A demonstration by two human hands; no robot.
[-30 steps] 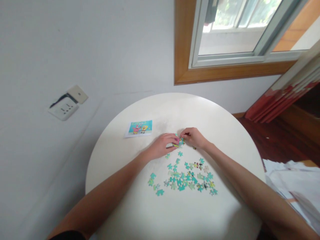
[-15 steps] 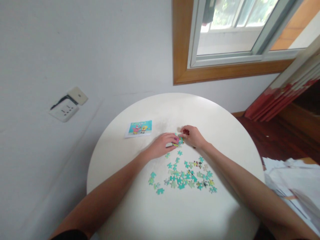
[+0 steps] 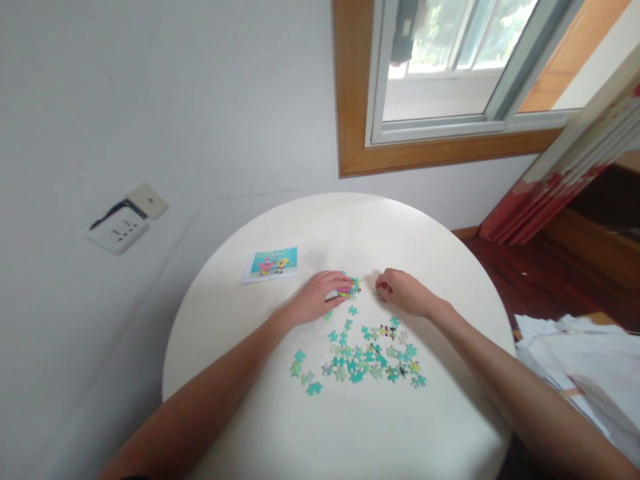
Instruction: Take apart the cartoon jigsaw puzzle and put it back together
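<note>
The left hand (image 3: 320,295) holds the joined pieces (image 3: 356,287) on the table (image 3: 300,433) between fingers and thumb; the right hand (image 3: 405,291) curls at a piece (image 3: 379,294), grip unclear; loose pieces (image 3: 356,367) lie scattered nearer.

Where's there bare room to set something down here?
The table is bare beyond the card, left hand and right hand, to its far rim, and between the pieces and the picture's bottom edge. Crowded: around hands and pieces.
</note>
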